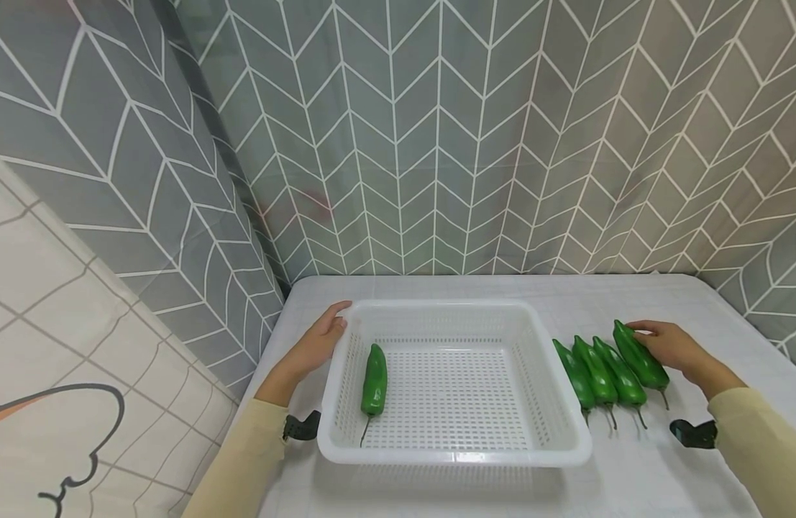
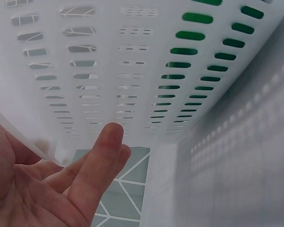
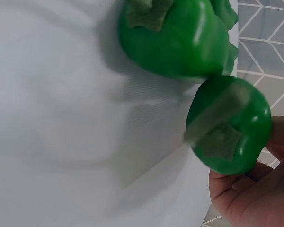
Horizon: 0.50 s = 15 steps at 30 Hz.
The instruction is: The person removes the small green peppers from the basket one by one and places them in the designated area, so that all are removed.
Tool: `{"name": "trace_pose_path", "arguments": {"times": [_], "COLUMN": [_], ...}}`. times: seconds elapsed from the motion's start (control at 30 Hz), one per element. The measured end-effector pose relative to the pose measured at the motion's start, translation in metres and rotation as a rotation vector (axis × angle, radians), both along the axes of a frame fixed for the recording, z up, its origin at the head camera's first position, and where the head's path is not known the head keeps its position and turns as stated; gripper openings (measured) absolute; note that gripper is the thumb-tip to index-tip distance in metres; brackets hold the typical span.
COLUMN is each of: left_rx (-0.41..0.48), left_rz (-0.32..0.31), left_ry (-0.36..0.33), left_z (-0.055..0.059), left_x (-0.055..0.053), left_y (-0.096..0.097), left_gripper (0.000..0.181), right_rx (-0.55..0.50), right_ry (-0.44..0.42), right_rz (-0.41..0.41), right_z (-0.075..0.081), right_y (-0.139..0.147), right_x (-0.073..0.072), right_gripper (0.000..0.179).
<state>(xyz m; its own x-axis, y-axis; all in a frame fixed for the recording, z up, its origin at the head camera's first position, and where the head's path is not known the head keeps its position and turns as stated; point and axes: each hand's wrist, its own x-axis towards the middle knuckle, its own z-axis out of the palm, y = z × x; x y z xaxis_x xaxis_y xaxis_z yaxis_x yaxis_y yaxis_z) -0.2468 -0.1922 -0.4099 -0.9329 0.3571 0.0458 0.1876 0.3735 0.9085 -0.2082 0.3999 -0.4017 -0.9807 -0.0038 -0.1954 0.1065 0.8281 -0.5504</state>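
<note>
My right hand [image 1: 672,345] grips the rightmost green pepper [image 3: 232,123] of a row on the table. Its thumb and fingers are at the sides of that pepper, whose stem points toward me. Other green peppers [image 1: 595,370] lie side by side just left of it. At the left, my left hand [image 1: 316,345] holds the rim of a white plastic basket [image 1: 456,457] near its far left corner. Some of that hand's fingers [image 2: 97,175] extend below the rim along the outer wall. A single green pepper [image 1: 374,381] lies inside the basket, near its left wall.
A white cloth covers the table [image 1: 605,295] under the basket and peppers. Behind it hangs a grey curtain [image 1: 436,144] with white chevron lines, and more patterned fabric slopes down at the left. The basket's right wall stands close to the row of peppers.
</note>
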Motion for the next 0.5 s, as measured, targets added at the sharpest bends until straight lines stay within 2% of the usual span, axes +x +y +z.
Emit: {"name": "trace_pose_path", "arguments": {"times": [0.33, 0.5], "left_rx": [-0.007, -0.009], "left_rz": [0.018, 0.013], "left_ry": [-0.006, -0.009], "left_z": [0.000, -0.001], "left_x": [-0.001, -0.001], "left_y": [0.001, 0.001], "left_gripper": [0.042, 0.042], "right_rx": [-0.008, -0.015], "right_ry": [-0.032, -0.053], "right_rz": [0.005, 0.012], "right_z": [-0.014, -0.015], "right_y": [0.007, 0.005], "right_x": [0.002, 0.003], "right_gripper": [0.052, 0.052]}}
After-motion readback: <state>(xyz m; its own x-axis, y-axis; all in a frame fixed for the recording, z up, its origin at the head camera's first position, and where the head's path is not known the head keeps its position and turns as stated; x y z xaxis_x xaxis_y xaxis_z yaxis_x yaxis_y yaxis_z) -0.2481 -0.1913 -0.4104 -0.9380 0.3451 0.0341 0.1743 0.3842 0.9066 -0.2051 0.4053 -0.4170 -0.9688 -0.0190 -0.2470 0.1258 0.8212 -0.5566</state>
